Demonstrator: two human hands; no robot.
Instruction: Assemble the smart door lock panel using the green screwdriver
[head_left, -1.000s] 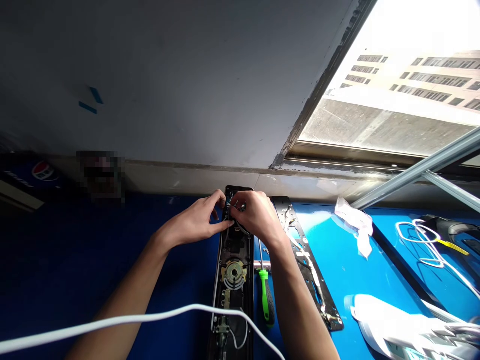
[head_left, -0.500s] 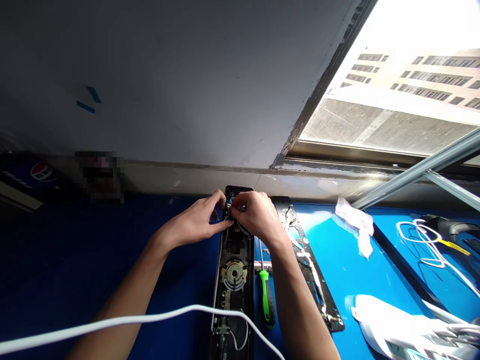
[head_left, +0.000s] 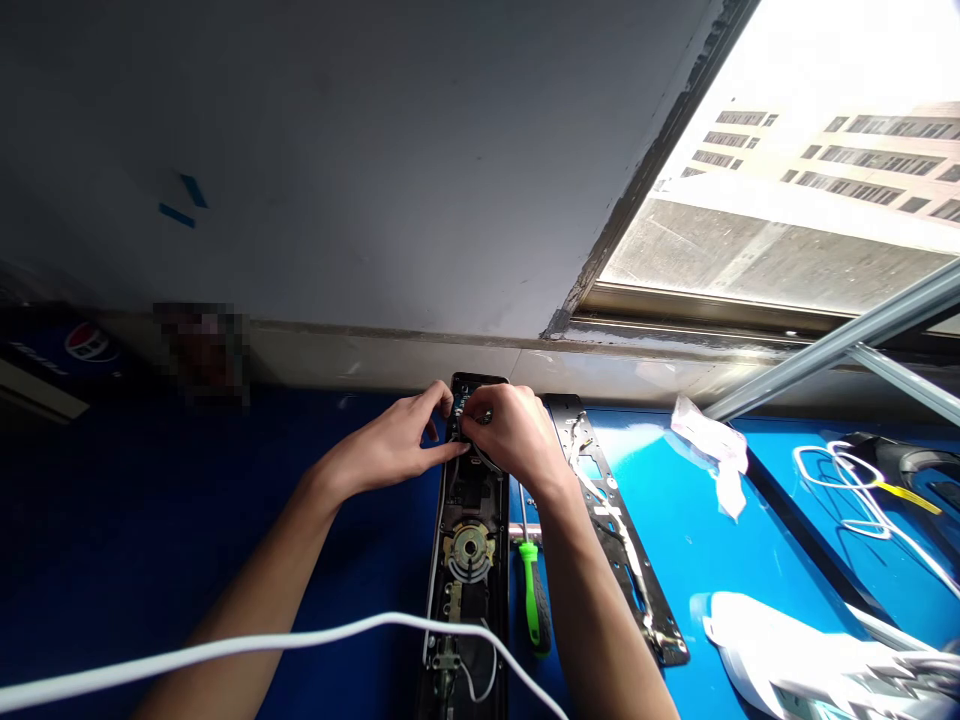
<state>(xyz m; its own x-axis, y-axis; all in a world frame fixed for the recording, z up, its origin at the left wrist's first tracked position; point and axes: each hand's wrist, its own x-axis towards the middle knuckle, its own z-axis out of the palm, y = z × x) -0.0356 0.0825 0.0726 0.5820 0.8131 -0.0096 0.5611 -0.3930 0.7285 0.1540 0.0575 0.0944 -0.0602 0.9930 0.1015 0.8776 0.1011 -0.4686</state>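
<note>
Black casing lies open-side up, likely for access, left hand spread seemingly to steady it, right hand pinched, its contents impossible to tell.

Item 1. Brand emblem: round Pepsi emblem, red above, white band across the middle, blue below; dark capitals on the band, small, apparently PEPSI. Stands on a dark blue package, well to the left of the left hand and a little farther from the wearer.

Item 2. White lettering, slanted, same package, left of the emblem and so farther still from the left hand; wording too dim and blurred to read.

Item 3. Yellow tag on a white cable, well to the right of the right hand; any print illegible.
</note>
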